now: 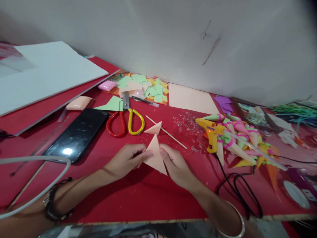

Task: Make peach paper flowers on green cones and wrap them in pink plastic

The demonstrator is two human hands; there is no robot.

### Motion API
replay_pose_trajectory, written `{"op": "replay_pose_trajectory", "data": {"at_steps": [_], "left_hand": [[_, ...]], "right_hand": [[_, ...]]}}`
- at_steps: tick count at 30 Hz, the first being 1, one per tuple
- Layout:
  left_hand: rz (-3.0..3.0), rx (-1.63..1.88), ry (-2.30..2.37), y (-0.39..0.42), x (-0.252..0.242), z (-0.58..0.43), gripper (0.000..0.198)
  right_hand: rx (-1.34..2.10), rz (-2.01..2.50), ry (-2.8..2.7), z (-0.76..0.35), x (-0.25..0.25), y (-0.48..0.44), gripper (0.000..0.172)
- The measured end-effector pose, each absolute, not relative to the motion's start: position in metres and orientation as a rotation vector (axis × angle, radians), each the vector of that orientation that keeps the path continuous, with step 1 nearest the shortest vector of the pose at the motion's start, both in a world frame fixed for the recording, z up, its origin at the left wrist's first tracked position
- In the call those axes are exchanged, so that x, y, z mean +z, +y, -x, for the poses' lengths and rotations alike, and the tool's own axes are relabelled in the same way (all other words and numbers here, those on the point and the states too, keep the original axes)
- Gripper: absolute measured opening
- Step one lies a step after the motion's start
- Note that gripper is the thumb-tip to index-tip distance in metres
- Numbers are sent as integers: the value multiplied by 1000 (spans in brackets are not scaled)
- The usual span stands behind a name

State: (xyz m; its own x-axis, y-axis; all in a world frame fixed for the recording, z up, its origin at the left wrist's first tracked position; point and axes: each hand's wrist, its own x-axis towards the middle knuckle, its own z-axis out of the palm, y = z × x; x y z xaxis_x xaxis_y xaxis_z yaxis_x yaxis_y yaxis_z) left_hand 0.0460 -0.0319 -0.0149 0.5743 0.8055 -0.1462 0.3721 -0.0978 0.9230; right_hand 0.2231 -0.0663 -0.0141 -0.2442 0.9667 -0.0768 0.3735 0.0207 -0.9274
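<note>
Both hands are seen meeting over a peach paper triangle [156,155] on the red table [138,195]. By the left hand [125,162] the triangle's left edge is pinched, fingers closed on the paper. By the right hand [174,163] the right edge is gripped, thumb and fingers clamped on it near the middle. The triangle is held between the two hands, its tip pointing away from them and its lower corner lying just beside the right palm.

Just beyond the fingertips a smaller peach triangle [154,129] is seen lying flat, and a thin wooden stick [165,132] is laid slantwise touching it. Further out from the left hand a pair of scissors [125,120] with one red and one yellow handle is set, blades pointing away. A black phone [78,134] is placed well to the outer side of the left hand, screen up. Beyond the scissors a heap of green and peach paper scraps [143,87] is gathered against the wall.

To the outer side of the right hand a yellow glue gun [210,132] is rested, its black cord [237,188] trailed back near the right forearm. Beside the gun a cluster of decorated paper cones [237,138] is piled. A peach sheet [190,99] is laid flat beyond the right hand, near the wall.
</note>
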Motion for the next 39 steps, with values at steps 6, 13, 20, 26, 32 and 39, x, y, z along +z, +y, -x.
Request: {"op": "replay_pose_trajectory", "data": {"at_steps": [6, 13, 20, 26, 32, 39], "left_hand": [[-1478, 473, 911, -31, -14, -44, 35], [-1462, 461, 853, -35, -15, -45, 37], [-1462, 451, 804, -38, -17, -49, 34], [-1500, 444, 806, -39, -18, -50, 36], [-1487, 397, 823, -40, -18, -53, 31], [-1521, 355, 848, -40, -18, -52, 31]], "right_hand": [[1054, 1134, -1778, -228, -9, -63, 38], [1103, 1020, -1781, -229, -6, -62, 24], [1166, 1196, -1681, -227, -4, -61, 13], [1403, 1195, -1418, -222, -12, -63, 17], [1338, 1221, -1426, -221, -18, -62, 18], [1323, 1269, -1428, -219, -13, -64, 21]]}}
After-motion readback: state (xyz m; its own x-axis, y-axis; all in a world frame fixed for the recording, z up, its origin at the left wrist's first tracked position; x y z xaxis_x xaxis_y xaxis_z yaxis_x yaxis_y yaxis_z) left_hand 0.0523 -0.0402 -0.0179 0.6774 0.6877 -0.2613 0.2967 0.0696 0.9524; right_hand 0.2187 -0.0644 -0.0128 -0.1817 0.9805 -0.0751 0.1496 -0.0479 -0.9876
